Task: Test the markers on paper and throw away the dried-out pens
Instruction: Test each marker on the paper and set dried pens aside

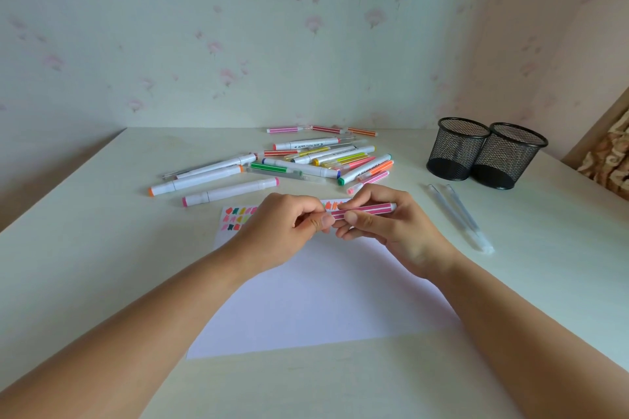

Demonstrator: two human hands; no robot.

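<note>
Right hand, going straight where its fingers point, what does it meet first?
Most likely the left hand, just ahead at the pink marker's other end, though depth is unclear.

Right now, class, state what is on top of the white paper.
Coloured test marks sit along the far edge of the white paper. The left hand and right hand, gripping a pink marker, cover part of that row; anything beneath them is hidden.

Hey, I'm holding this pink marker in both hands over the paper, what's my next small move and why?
Probably pull the left hand away to uncap the pink marker: its fingers pinch one end while the right hand grips the barrel. The paper below shows swatches only near its top edge, leaving room for a test stroke.
</note>
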